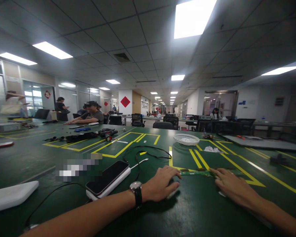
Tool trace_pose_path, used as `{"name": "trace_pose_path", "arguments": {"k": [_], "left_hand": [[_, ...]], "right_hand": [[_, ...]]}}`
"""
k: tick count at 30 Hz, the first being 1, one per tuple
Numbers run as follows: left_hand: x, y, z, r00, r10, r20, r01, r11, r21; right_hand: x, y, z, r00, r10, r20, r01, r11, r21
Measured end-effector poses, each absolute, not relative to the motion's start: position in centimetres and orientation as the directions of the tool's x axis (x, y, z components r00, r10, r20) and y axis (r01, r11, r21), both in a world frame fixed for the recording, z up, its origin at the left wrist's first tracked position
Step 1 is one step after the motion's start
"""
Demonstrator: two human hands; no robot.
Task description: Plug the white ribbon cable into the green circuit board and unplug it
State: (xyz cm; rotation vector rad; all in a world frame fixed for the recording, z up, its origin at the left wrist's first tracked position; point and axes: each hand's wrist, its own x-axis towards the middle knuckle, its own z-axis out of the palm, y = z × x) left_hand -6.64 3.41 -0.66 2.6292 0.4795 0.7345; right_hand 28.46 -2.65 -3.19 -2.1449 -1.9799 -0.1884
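A long, thin green circuit board [196, 173] lies on the green table between my hands. My left hand [160, 184], with a watch [135, 188] on its wrist, rests at the strip's left end. Its fingers curve forward and the thumb stands apart, with nothing gripped. Over the strip's right part lies my right hand [233, 186], index finger stretched out and touching the board. That hand is open too, and it hides some of the strip. A small white piece [222, 194] shows beneath the right hand.
Left of my hands, a phone [108, 177] lies on a white block with cables. A black cable [148, 148] curls ahead. Farther out are a white woven basket [186, 139], crumpled white paper [212, 149] and a grey panel [263, 142]. Yellow tape marks the table. A person [91, 113] sits across.
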Motion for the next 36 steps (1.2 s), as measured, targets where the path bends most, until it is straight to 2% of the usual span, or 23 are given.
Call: {"name": "trace_pose_path", "arguments": {"k": [4,7,11,14,16,19,23,25,27,30,36], "left_hand": [[-6.6,4.4,-0.9,0.637,0.594,0.492,0.227,-0.754,0.616],[-6.5,4.9,-1.3,0.584,0.623,0.521,0.212,-0.736,0.643],[-6.6,4.3,-1.4,0.703,0.483,0.522,0.192,-0.836,0.514],[-6.6,3.4,-1.1,0.846,0.327,0.422,0.167,-0.913,0.372],[-6.7,3.1,-0.9,0.891,0.276,0.362,0.16,-0.934,0.319],[-6.7,3.1,-0.8,0.915,0.255,0.312,0.158,-0.94,0.304],[-6.7,3.3,-0.9,0.939,0.203,0.277,0.113,-0.944,0.31],[-6.7,3.3,-0.9,0.945,0.189,0.269,0.098,-0.943,0.319],[-6.8,3.4,-0.9,0.947,0.189,0.259,0.096,-0.938,0.333],[-6.8,3.5,-1.0,0.948,0.193,0.252,0.099,-0.935,0.341],[-6.8,3.6,-1.2,0.942,0.179,0.282,0.077,-0.938,0.339]], "right_hand": [[26.3,-3.2,-1.0,-0.034,0.984,0.174,0.99,0.057,-0.128],[23.1,-3.9,0.7,-0.222,0.968,0.119,0.947,0.243,-0.212],[18.6,-5.4,1.9,-0.388,0.913,0.128,0.883,0.408,-0.234],[16.4,-6.7,2.2,-0.492,0.857,0.155,0.811,0.516,-0.276],[16.0,-7.3,2.3,-0.532,0.829,0.17,0.781,0.558,-0.279],[17.3,-7.2,2.1,-0.417,0.879,0.232,0.87,0.46,-0.178],[21.4,-6.4,1.5,-0.043,0.965,0.26,0.998,0.029,0.058],[23.2,-6.1,1.3,0.071,0.977,0.2,0.991,-0.092,0.096],[24.1,-6.0,1.2,0.088,0.985,0.146,0.993,-0.099,0.071],[23.8,-5.9,1.3,-0.001,0.991,0.132,1.0,0.001,0.003],[20.2,-6.4,1.0,-0.127,0.967,0.22,0.969,0.169,-0.183]]}}
